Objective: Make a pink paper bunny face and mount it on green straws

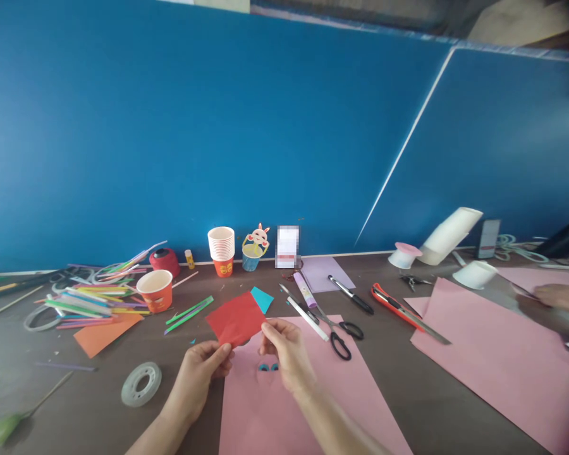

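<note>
A square of red paper [236,318] is held up between my two hands, tilted above the table. My left hand [201,370] pinches its near corner between thumb and fingers. At its right corner, my right hand [284,354] grips the edge the same way. Below lies a large pink sheet [275,417], partly hidden by my hands and forearms. Two small blue-and-black eye shapes [268,367] show on the pink sheet between my hands. Scissors with black handles [340,335] and a white marker [308,319] lie on its far edge, right of my right hand.
To the left are a tape roll [141,384], an orange cup [155,291] and colourful strips [88,303]. Stacked paper cups [222,249] and a decorated blue cup [252,258] stand by the blue wall. A box cutter [408,313] lies right; another person's blurred hand [562,297] is beyond.
</note>
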`<action>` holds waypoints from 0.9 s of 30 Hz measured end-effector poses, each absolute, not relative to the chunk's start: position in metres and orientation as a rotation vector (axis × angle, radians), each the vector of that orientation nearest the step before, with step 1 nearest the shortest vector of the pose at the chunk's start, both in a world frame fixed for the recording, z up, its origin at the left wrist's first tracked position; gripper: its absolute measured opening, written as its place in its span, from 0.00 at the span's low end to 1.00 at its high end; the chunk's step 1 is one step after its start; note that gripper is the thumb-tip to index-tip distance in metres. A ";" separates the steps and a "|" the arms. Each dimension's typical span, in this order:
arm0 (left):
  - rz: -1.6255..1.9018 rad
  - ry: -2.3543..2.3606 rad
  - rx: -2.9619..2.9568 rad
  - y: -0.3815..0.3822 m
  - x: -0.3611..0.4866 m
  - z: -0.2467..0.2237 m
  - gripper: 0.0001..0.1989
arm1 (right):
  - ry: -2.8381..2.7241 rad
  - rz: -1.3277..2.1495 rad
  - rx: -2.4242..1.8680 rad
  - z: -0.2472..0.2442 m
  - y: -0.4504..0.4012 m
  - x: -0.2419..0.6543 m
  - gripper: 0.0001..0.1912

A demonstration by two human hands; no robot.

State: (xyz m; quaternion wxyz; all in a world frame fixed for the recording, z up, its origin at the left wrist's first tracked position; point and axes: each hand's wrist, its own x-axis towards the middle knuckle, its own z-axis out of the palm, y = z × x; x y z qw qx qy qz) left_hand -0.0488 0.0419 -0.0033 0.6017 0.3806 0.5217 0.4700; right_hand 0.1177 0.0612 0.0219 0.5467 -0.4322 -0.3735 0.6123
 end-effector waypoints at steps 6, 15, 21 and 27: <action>1.085 1.242 1.025 0.044 -0.048 -0.005 0.15 | -0.853 1.419 -1.060 0.023 0.062 0.118 0.14; 1.210 1.341 1.046 0.047 -0.061 0.010 0.14 | -0.924 1.330 -1.169 0.033 0.073 0.136 0.14; 1.292 1.214 1.052 0.053 -0.061 0.038 0.32 | -1.382 1.484 -1.071 0.037 0.063 0.141 0.07; 0.872 1.112 0.933 0.038 -0.031 0.045 0.21 | -1.579 1.089 -1.141 0.039 0.052 0.136 0.07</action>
